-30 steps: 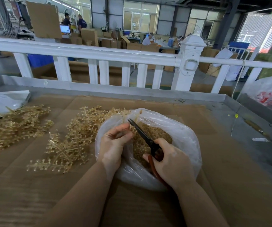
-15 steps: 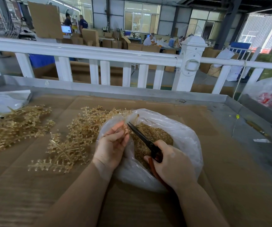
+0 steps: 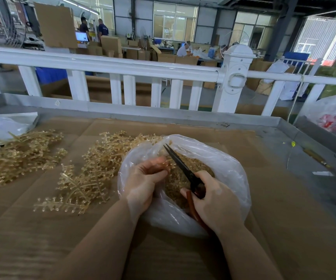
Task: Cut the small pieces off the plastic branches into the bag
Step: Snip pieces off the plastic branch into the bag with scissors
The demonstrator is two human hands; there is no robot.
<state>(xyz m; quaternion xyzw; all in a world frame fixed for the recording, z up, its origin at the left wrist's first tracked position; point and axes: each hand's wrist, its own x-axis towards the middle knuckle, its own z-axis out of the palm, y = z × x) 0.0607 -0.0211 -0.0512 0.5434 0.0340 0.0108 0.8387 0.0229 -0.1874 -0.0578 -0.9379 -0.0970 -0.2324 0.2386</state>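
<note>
The clear plastic bag point(image 3: 229, 168) sits open on the cardboard-covered desk point(image 3: 284, 209), directly in front of the person, and holds a heap of small golden cut pieces point(image 3: 185, 178). The left hand point(image 3: 143, 178) is positioned over the left rim of the bag; its fingers point(image 3: 157, 166) are curled and pinch a short piece of plastic branch point(image 3: 166, 163) above the bag opening, though this area is motion-blurred and the exact grip cannot be resolved. The right hand point(image 3: 215, 201) is over the near right portion of the bag, fingers clenched around the reddish-brown handles of the scissors point(image 3: 183, 168). The dark blades point up and away toward the far rim of the bag, passing just beside the left fingertips; the blades appear closed or nearly closed. A pile of uncut golden plastic branches point(image 3: 94, 172) lies on the desk immediately left of the bag, touching its side. A second pile of branches point(image 3: 15, 154) lies farther left, near another clear bag point(image 3: 3, 124) at the far left edge. A white railing point(image 3: 143, 67) runs along the far side of the desk. A white bag with red print point(image 3: 335, 116) is at the right edge.
</note>
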